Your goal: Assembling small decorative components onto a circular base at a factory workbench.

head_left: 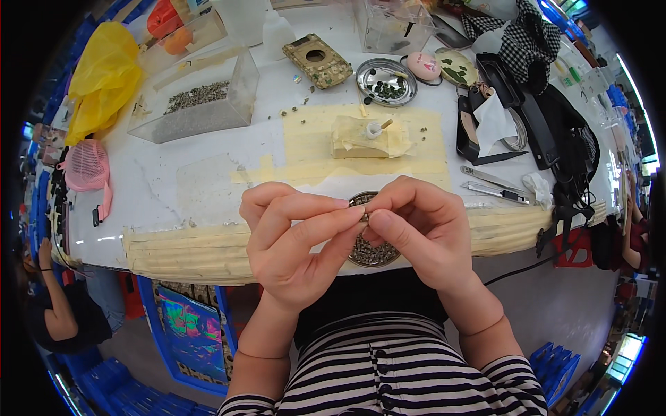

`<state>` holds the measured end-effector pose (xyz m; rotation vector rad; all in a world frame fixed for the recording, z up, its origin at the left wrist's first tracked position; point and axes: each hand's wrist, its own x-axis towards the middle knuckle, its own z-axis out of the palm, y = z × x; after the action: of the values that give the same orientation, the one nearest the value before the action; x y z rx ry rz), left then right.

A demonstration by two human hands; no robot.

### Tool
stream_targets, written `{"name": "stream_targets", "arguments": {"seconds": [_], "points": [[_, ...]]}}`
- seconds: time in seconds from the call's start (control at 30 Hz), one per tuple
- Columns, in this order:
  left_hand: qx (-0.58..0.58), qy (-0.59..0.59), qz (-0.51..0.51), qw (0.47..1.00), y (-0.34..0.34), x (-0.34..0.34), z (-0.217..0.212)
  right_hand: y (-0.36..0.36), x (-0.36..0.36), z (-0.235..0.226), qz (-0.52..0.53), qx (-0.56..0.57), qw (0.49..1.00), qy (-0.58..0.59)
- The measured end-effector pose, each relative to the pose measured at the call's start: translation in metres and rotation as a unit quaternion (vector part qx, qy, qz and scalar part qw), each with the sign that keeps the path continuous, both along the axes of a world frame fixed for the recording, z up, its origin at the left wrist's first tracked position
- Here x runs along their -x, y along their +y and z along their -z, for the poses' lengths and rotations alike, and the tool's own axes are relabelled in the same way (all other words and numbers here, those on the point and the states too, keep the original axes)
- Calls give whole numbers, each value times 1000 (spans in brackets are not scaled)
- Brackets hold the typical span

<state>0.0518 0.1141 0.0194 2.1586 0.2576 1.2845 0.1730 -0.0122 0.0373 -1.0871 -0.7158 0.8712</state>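
Observation:
My left hand and my right hand meet fingertip to fingertip above the near edge of the table. Both are closed in a pinch around something tiny between them, too small and too covered by the fingers to name. Right beneath them sits a round metal dish, partly hidden by my hands. Many small grey metallic pieces lie in it. Farther back, a tape-covered block carries a small white cup with a short stick beside it.
Back left stands a clear plastic box with small grey pieces, beside a yellow bag and pink strainer. A camouflage-patterned case and metal plate lie behind. Tweezers and a utility knife lie right.

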Motion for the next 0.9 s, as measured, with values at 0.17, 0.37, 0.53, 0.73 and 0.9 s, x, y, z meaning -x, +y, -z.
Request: {"name": "stream_targets", "arguments": {"seconds": [0.17,0.37,0.53,0.73,0.9], "points": [[6,-1,4,1000,0,-1,2,0,1,-3,9,14,1000,0],[15,-10,7,1000,-1,-3,1,1,1,-3,1,22,999,39],[20,-13,6,1000,-1,-3,2,2,1,-1,-3,16,999,41],[15,-12,6,1000,-1,-4,2,1,2,0,5,8,1000,25],[0,4,18,1000,1,-3,1,1,1,-1,15,-3,1000,-16]]}}
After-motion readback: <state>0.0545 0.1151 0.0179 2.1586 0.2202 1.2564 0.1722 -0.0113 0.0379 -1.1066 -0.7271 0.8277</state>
